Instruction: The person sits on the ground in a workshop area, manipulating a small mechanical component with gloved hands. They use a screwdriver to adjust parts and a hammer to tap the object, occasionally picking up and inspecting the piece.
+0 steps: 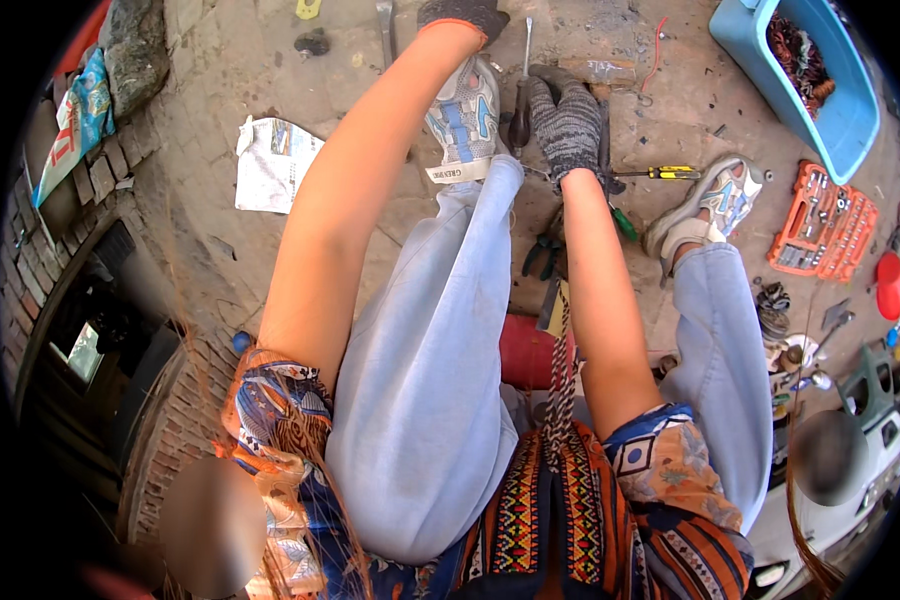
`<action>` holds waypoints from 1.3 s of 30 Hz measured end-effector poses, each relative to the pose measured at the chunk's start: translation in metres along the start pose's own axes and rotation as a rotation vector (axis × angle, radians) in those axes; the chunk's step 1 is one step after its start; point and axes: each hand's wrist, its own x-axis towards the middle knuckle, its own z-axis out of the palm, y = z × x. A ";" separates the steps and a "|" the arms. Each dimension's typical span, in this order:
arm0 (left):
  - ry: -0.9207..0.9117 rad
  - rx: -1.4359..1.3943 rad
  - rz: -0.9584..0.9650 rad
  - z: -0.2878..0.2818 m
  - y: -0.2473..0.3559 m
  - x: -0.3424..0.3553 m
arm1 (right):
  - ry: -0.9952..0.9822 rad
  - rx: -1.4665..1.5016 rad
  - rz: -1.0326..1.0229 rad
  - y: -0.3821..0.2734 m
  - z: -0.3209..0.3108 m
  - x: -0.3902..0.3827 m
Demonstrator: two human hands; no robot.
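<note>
My left hand [462, 18], in a dark glove with an orange cuff, reaches past my shoe [462, 115] at the top edge; its fingers are partly cut off. My right hand [568, 130], in a grey knitted glove, is low over the paving with fingers curled on something hidden beneath it. Just left of it lies a dark-handled screwdriver [519, 122]. A yellow-handled screwdriver [668, 172], a green-handled tool [624, 222] and dark pliers [540, 255] lie around that hand. A chisel-like metal bar [385, 30] lies near my left hand.
A blue bin [840, 140] with tangled material stands top right, above an orange socket set [820, 220] and a red bowl [892, 285]. A paper sheet [270, 165] lies left of my left arm, a rock [130, 65] farther left. Red padding [525, 350] shows between my legs.
</note>
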 end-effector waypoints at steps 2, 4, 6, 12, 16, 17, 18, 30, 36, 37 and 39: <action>-0.056 -0.074 0.125 -0.012 -0.023 0.003 | 0.005 0.008 0.023 0.001 -0.002 0.001; -0.242 -0.045 0.219 -0.025 -0.027 -0.003 | -0.002 0.005 0.033 0.008 -0.001 0.002; -0.347 -0.029 0.485 -0.012 -0.029 -0.002 | 0.005 -0.005 0.027 0.013 -0.002 0.003; -0.255 0.171 0.757 0.009 -0.034 0.009 | -0.008 -0.076 0.000 0.014 0.007 0.006; -0.249 0.215 0.744 0.008 -0.032 0.008 | -0.030 0.027 -0.045 0.009 0.008 0.008; -0.255 0.178 0.721 0.011 -0.036 0.008 | -0.024 0.037 -0.069 0.009 0.009 0.008; -0.260 0.142 0.697 0.015 -0.044 0.009 | -0.030 0.016 -0.041 0.008 0.009 0.008; -0.317 0.407 1.019 0.005 -0.022 0.011 | -0.072 -0.064 -0.020 0.024 0.023 0.007; 0.111 -0.234 0.598 -0.006 -0.046 -0.016 | -0.089 0.133 0.059 -0.011 0.004 0.008; 0.188 -0.408 0.522 -0.015 -0.037 -0.023 | -0.089 0.213 0.114 -0.021 -0.007 0.008; 0.395 -0.596 0.505 -0.048 -0.017 -0.047 | -0.178 0.821 0.305 -0.021 -0.008 0.012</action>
